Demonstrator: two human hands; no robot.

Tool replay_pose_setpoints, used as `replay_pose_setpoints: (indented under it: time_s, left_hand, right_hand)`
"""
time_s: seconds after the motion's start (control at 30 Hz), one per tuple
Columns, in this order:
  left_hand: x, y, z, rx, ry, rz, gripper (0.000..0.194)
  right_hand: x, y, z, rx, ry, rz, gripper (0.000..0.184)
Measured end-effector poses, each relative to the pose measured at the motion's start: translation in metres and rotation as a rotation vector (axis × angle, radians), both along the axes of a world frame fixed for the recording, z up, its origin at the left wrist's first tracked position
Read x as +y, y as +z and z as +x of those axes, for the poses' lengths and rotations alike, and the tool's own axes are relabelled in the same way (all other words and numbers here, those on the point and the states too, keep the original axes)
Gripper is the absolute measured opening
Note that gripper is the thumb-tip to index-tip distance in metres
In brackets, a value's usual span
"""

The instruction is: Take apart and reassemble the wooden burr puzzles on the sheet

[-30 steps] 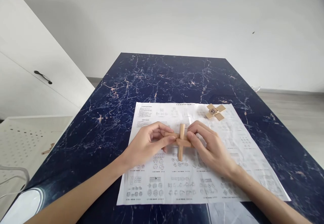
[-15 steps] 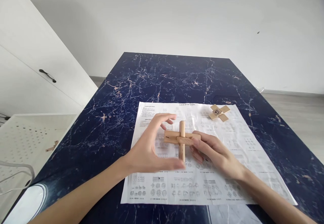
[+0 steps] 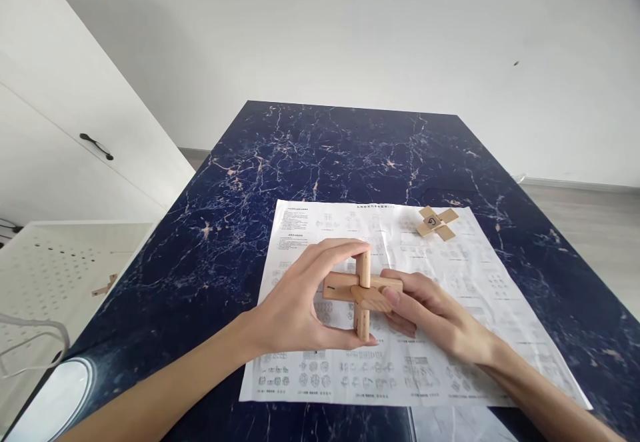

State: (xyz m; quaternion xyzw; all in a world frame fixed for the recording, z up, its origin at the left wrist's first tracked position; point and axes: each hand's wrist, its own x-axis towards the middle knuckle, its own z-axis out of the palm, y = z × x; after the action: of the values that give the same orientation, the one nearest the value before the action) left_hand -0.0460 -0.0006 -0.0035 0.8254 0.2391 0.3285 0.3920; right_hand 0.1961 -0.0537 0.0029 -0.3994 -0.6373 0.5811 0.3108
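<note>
Wooden cross (image 3: 361, 293) is seemingly being adjusted, needing steadiness next; left hand (image 3: 290, 312) is widely gripping two ends; right hand (image 3: 443, 319) is pinching another.

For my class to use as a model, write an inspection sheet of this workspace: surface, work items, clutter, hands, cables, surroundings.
Surface: dark blue marble-patterned table, with a printed diagram sheet lying on it.
Work items: crossed wooden assembly held in both hands; wooden cross with a dark mark, on the sheet's far right part.
Clutter: wooden pieces on a white perforated surface at left.
Hands: left hand spans the upright bar, thumb and fingers at opposite ends; right hand pinches the assembly's right end.
Cables: pale cord-like loop at lower left; exact nature unclear.
Surroundings: white cabinet with black handle; pale wall.
</note>
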Motion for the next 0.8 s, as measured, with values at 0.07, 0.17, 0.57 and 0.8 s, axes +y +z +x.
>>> replay_pose_setpoints:
  time_s: [0.07, 0.17, 0.57, 0.8]
  left_hand:
    - [0.0004, 0.0004, -0.0008, 0.003, -0.004, -0.001, 0.101]
    - [0.0016, 0.0010, -0.0019, 0.010, -0.014, 0.037, 0.101]
    - [0.0004, -0.0008, -0.0016, 0.011, -0.011, 0.097, 0.100]
    - [0.0019, 0.0031, 0.0021, -0.045, 0.007, 0.016, 0.099]
  right_hand:
    - [-0.0012, -0.0002, 0.0003, 0.012, -0.006, -0.007, 0.048]
    - [-0.0033, -0.0024, -0.0011, 0.021, -0.045, -0.014, 0.046]
    - [-0.0037, -0.0036, -0.0015, -0.008, -0.037, -0.037, 0.046]
    - [-0.0023, -0.0088, 0.0011, 0.111, -0.010, -0.104, 0.045]
